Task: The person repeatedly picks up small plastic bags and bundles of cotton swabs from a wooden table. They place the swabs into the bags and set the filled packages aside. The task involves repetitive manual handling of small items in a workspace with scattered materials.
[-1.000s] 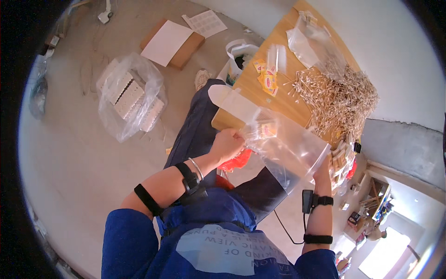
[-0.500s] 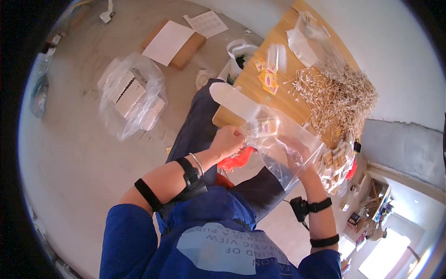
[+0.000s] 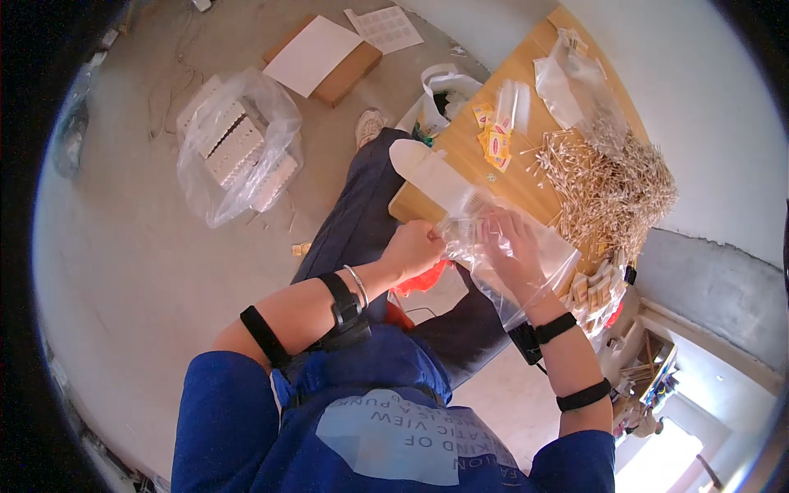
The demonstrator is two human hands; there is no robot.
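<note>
Seated at the near edge of a wooden table (image 3: 526, 177), working over the lap. Left hand (image 3: 415, 249) closed, pinching the left rim of a clear plastic bag (image 3: 526, 267) and holding its mouth up. Right hand (image 3: 511, 251) pushed into that bag, fingers (image 3: 497, 226) spread behind the film, near the opening; whether clamped on anything inside, cannot tell, since the plastic blurs it. Hands close together, joined only by the bag between them. Bag hanging off the table's near edge, over the knees, just above something red-orange (image 3: 419, 279) on the lap.

Judging progress: looks like mid-packing, with much left. On the far right of the table, a large loose heap of thin wooden sticks (image 3: 612, 185), unsorted and spread wide. Left of the heap, a few small yellow sachets (image 3: 496, 140) and a narrow clear sleeve (image 3: 509, 103), and farther off another crumpled clear bag (image 3: 571, 78). Beside the held bag, a white flat cut-out card (image 3: 427, 168) lying at the table's near-left corner. Just right of the right wrist, a stack of what seem bundled finished packs (image 3: 596, 292), small and hard to make out, so some work probably done already.

On the floor to the left, a big clear sack of white moulded trays (image 3: 238, 152), and beyond it a brown cardboard box (image 3: 325, 57) with a white sheet on top, plus a printed paper (image 3: 382, 29). A white carrier bag (image 3: 444, 90) standing against the table's left edge.
</note>
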